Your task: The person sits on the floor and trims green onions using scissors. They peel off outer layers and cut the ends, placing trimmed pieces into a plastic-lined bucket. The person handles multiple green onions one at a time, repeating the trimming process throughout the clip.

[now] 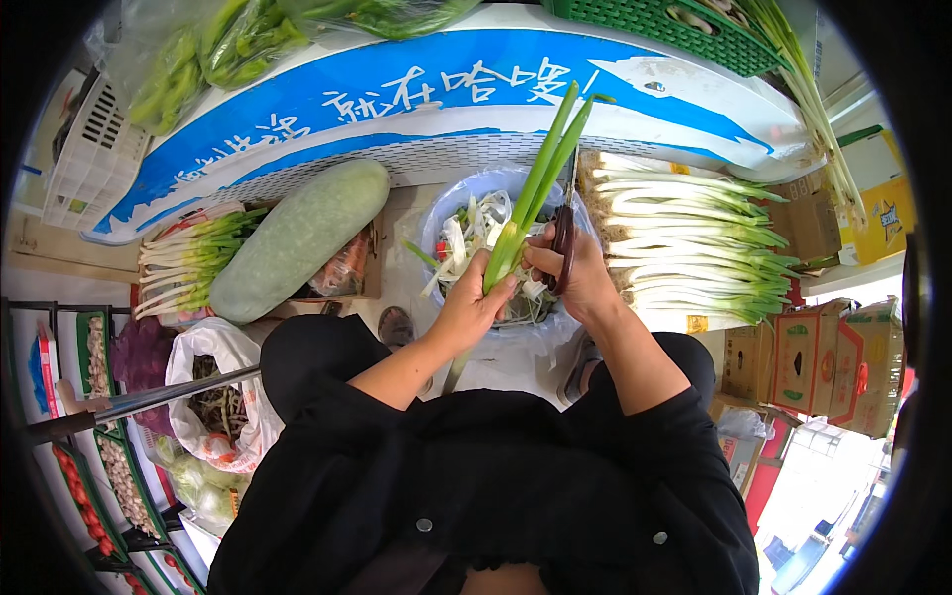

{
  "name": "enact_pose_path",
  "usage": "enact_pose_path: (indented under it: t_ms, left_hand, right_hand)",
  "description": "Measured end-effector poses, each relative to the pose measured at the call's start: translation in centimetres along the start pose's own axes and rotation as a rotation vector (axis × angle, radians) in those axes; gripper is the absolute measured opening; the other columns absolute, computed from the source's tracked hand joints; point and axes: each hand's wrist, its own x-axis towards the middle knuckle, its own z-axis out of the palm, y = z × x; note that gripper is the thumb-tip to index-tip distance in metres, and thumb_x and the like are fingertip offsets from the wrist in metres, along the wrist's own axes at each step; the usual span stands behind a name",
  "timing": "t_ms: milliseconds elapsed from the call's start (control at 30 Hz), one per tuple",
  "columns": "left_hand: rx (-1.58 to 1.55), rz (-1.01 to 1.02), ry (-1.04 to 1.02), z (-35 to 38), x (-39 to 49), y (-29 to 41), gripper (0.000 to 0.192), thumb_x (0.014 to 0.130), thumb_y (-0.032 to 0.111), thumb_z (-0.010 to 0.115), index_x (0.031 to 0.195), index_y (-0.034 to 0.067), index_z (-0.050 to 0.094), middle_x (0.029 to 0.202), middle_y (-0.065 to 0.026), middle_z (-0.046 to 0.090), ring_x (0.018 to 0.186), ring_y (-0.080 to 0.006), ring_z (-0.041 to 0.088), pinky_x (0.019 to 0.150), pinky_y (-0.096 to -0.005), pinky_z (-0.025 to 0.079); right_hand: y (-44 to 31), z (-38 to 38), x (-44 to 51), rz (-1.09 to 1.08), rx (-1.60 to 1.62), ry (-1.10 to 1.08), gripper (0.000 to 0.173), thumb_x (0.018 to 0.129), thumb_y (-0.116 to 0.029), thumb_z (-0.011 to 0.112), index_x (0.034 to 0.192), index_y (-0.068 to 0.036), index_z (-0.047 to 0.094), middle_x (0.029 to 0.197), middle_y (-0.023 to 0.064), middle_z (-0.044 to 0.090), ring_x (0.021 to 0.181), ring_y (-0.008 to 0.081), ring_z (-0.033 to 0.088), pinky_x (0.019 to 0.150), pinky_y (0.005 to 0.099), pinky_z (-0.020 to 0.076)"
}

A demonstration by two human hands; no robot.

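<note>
My left hand is closed around a large green onion, its green leaves pointing up and away and its pale lower end showing below the wrist. In my right hand are scissors with dark red handles, blades pointing away from me. The right fingertips also touch the stalk beside the left hand. Beneath both hands stands a bluish bin lined with clear plastic. Peeled onion skins and trimmings lie in it. Just right of the bin, many green onions with rooted white ends are laid side by side.
A winter melon lies left of the bin, near smaller scallions. A white plastic bag stands by my left knee. Ahead is a blue-and-white cabinet bearing writing, with a green basket on top. Cardboard boxes stand at right.
</note>
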Motion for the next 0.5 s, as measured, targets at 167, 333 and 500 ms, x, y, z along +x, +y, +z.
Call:
enact_pose_path:
  t_ms: [167,333,500]
  left_hand:
    - [-0.054,0.12,0.044,0.4,0.5,-1.2,0.02,0.099,0.015,0.053,0.112,0.008,0.039,0.075,0.0007,0.047,0.058,-0.0058,0.043,0.051,-0.0221,0.036]
    - [-0.01,0.091,0.15,-0.3,1.0,-1.3,0.02,0.097,0.013,0.056,0.108,0.006,0.041,0.078,-0.001,0.049,0.06,-0.0066,0.046,0.053,-0.024,0.039]
    - [-0.047,0.043,0.284,-1.7,1.5,-1.7,0.02,0.096,0.013,0.057,0.107,0.005,0.042,0.077,-0.0007,0.049,0.059,-0.0059,0.045,0.052,-0.0244,0.037]
  right_hand:
    - [0.6,-0.2,0.4,0.011,0.045,0.071,0.025,0.077,-0.002,0.072,0.087,-0.005,0.049,0.077,0.0073,0.06,0.067,0.0163,0.06,0.06,0.0266,0.048]
    - [0.3,0.1,0.1,0.102,-0.039,0.121,0.031,0.08,-0.015,0.076,0.09,-0.003,0.049,0.074,0.0053,0.058,0.06,0.015,0.059,0.054,0.0266,0.0473]
    - [-1.2,-1.9,-2.4,0.381,-0.33,-0.093,0.054,0.09,-0.053,0.061,0.093,0.0,0.055,0.065,0.0055,0.058,0.053,0.0152,0.057,0.047,0.0267,0.0422]
